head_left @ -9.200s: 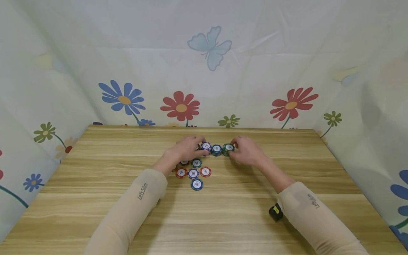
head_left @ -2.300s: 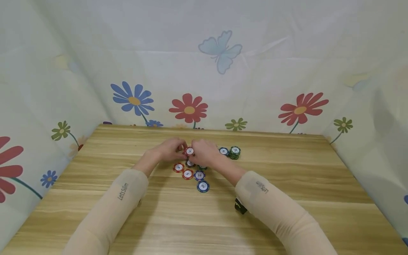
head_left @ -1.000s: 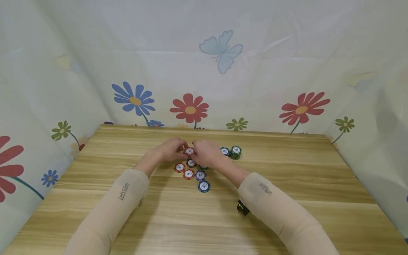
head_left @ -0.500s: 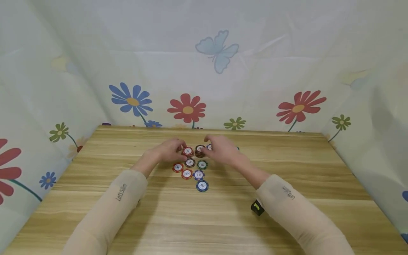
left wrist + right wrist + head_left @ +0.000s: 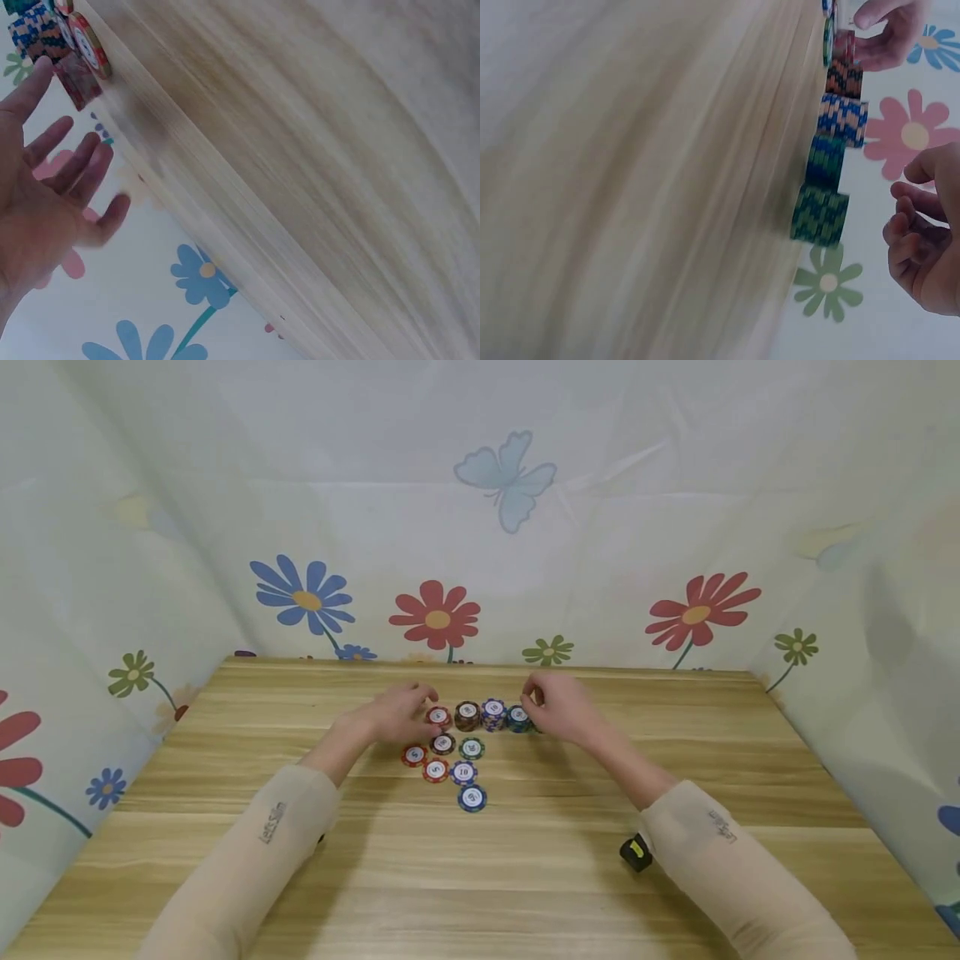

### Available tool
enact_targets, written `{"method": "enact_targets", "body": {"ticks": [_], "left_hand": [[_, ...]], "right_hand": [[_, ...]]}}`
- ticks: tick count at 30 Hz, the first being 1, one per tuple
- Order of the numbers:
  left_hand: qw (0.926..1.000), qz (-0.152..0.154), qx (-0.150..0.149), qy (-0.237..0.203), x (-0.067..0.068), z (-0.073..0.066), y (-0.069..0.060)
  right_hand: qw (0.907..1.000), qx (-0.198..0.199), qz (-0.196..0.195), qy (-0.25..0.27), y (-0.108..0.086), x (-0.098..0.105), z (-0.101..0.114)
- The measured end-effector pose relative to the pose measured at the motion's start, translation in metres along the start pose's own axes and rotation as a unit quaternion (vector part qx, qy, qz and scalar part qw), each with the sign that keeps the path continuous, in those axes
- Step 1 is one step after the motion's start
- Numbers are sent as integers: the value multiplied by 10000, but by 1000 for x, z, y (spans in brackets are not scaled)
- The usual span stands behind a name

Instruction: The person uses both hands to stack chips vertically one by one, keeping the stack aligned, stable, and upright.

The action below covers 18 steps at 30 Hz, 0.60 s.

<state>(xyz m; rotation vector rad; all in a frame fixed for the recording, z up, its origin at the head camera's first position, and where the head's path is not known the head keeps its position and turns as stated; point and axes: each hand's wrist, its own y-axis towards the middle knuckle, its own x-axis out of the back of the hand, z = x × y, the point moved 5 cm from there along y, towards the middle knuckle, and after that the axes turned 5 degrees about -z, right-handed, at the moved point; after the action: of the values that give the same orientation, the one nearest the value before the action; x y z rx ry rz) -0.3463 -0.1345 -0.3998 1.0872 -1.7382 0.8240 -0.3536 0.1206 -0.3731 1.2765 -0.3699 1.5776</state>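
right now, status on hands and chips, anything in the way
Left hand beside red stack, right hand near green stack, neither visibly holding anything. Five chip stacks in a row. Possibly in the way: six loose chips, near side.

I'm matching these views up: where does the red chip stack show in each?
Head: red chip stack slightly left of and below centre.
Left wrist: red chip stack in the upper left.
Right wrist: red chip stack near the top, right of centre.
Shared landmark: the left hand, close beside it in every view.
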Motion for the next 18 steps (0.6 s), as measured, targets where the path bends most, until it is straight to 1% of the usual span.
{"method": "enact_targets", "body": {"ticks": [5,8,10,12,14,18], "left_hand": [[9993,-266,73,243,3,-6,-1],[9988,-347,81,332,5,-11,-3],[9985,-364,23,411,5,-16,-4],[9983,-344,-85,471,6,-21,-7],[9980,-254,-250,517,5,-28,-10],[9950,-29,-733,684,2,-43,-16]], "right_hand": [[9999,-112,19,68,-8,4,-15],[9996,-168,182,96,-11,5,-22],[9993,-185,330,52,-14,5,-26],[9987,-188,481,-41,-16,4,-29],[9979,-206,604,-91,-19,3,-32],[9968,-282,737,-149,-21,-1,-38]]}}
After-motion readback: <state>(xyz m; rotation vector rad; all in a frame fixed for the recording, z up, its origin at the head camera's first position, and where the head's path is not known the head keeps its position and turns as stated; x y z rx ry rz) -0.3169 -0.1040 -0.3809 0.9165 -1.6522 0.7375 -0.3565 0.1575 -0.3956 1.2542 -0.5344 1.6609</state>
